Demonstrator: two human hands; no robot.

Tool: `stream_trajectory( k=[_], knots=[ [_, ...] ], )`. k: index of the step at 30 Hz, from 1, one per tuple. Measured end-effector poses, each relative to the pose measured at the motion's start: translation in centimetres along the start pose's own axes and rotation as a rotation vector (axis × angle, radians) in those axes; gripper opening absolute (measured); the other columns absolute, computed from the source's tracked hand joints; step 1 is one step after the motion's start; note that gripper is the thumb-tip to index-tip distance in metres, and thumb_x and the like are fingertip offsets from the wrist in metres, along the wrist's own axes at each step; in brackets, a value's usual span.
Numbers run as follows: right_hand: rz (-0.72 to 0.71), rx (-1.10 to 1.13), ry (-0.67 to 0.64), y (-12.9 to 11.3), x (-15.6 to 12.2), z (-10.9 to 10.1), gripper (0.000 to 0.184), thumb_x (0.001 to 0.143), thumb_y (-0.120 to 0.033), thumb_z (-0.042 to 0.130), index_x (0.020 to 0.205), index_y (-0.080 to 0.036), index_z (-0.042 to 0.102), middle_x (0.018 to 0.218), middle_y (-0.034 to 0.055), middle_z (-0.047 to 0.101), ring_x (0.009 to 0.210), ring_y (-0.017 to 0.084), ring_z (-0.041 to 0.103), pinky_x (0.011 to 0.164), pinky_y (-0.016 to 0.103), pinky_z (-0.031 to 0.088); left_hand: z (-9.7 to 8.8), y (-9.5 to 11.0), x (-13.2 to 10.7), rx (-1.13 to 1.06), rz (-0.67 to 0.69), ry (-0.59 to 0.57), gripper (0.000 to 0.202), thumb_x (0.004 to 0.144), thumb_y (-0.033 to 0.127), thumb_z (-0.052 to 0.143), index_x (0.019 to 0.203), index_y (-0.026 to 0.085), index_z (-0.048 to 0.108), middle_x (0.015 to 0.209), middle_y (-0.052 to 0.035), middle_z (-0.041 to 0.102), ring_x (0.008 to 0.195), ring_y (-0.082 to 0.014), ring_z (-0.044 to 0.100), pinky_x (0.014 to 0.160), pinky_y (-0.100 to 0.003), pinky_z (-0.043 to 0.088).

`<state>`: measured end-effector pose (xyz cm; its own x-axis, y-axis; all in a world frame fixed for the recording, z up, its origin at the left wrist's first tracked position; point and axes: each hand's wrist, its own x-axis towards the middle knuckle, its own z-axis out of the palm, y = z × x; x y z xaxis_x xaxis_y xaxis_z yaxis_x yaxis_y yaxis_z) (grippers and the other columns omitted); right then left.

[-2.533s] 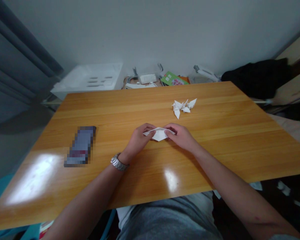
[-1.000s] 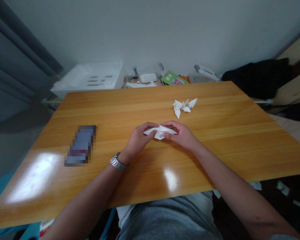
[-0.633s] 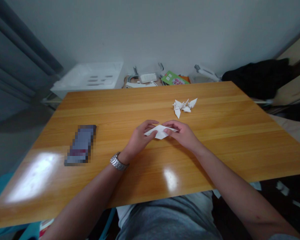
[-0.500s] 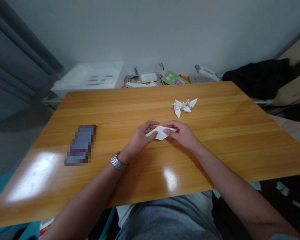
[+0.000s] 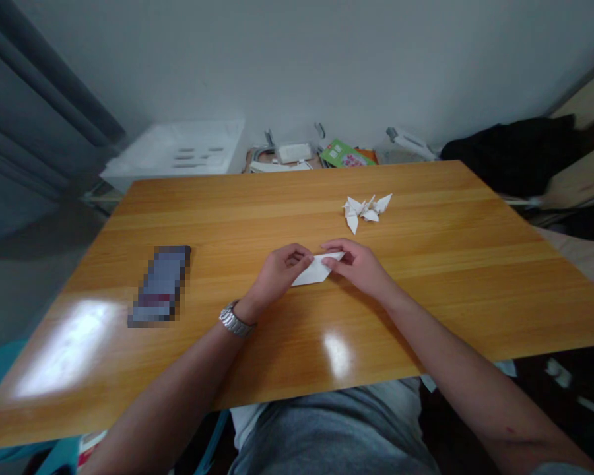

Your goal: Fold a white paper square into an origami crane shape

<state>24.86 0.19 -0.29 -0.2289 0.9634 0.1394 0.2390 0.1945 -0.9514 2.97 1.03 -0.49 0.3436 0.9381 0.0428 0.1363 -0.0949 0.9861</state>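
A small white piece of folded paper (image 5: pixel 313 272) is held between my two hands, just above or on the wooden table. My left hand (image 5: pixel 283 269), with a silver watch on its wrist, pinches the paper's left part between thumb and fingers. On the other side, my right hand (image 5: pixel 359 262) grips the right part, its thumb on the near face and its fingers behind. Beyond my hands, folded white paper cranes (image 5: pixel 366 210) lie close together on the table.
On the left of the wooden table (image 5: pixel 237 224) lies a blurred-out phone (image 5: pixel 162 284). Behind the far edge stand a white foam box (image 5: pixel 193 148), a green booklet (image 5: pixel 345 154) and some cables. Dark cloth (image 5: pixel 509 158) lies at the far right.
The folded paper has turned in my hands: its outline was a wide diamond and is now a slanted strip with a straight lower edge. My fingers have shifted slightly; the cranes and phone stay put.
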Motion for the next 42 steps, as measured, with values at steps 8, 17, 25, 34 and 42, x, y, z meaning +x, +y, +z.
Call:
stream_trajectory(
  k=[8,17,25,34,42],
  knots=[
    [0.159,0.258,0.119,-0.8,0.1,-0.2,0.038,0.076,-0.047,0.085,0.097,-0.02,0.07,0.081,0.0023,0.074,0.071,0.018,0.069,0.074,0.033,0.058,0.1,0.0,0.1,0.014,-0.003,0.081,0.031,0.089,0.045,0.071,0.091,0.014,0.067,0.082,-0.003,0.067,0.072,-0.013,0.06,0.064,-0.022,0.045],
    [0.097,0.228,0.065,0.0,0.2,0.0,0.03,0.081,-0.041,0.082,0.099,-0.019,0.071,0.084,0.0026,0.073,0.075,0.016,0.069,0.074,0.03,0.057,0.4,0.7,-0.3,0.021,-0.005,-0.038,0.032,0.091,0.046,0.068,0.094,0.015,0.068,0.085,-0.0043,0.07,0.076,-0.0148,0.062,0.068,-0.024,0.048],
    [0.135,0.349,0.061,-0.7,0.1,0.1,0.035,0.08,-0.043,0.082,0.103,-0.021,0.07,0.083,0.0015,0.075,0.073,0.016,0.07,0.075,0.031,0.057,0.3,0.6,-0.2,-0.007,-0.027,-0.001,0.036,0.089,0.05,0.071,0.093,0.014,0.068,0.086,-0.0052,0.071,0.074,-0.0147,0.063,0.065,-0.024,0.048],
    [0.144,0.326,0.098,-1.3,0.0,0.1,0.034,0.078,-0.047,0.083,0.097,-0.02,0.073,0.078,0.0017,0.074,0.07,0.016,0.069,0.073,0.032,0.058,0.3,0.2,-0.1,-0.006,-0.029,-0.006,0.038,0.087,0.052,0.073,0.093,0.015,0.068,0.087,-0.0062,0.072,0.076,-0.0157,0.065,0.066,-0.024,0.049],
    [0.192,0.378,0.063,-1.2,0.0,0.4,0.041,0.07,-0.049,0.089,0.095,-0.02,0.073,0.087,0.0043,0.076,0.077,0.018,0.07,0.075,0.033,0.06,0.5,0.8,-0.3,-0.023,-0.009,0.001,0.036,0.087,0.051,0.073,0.092,0.015,0.067,0.088,-0.0057,0.072,0.078,-0.0156,0.065,0.07,-0.025,0.05]
  ],
)
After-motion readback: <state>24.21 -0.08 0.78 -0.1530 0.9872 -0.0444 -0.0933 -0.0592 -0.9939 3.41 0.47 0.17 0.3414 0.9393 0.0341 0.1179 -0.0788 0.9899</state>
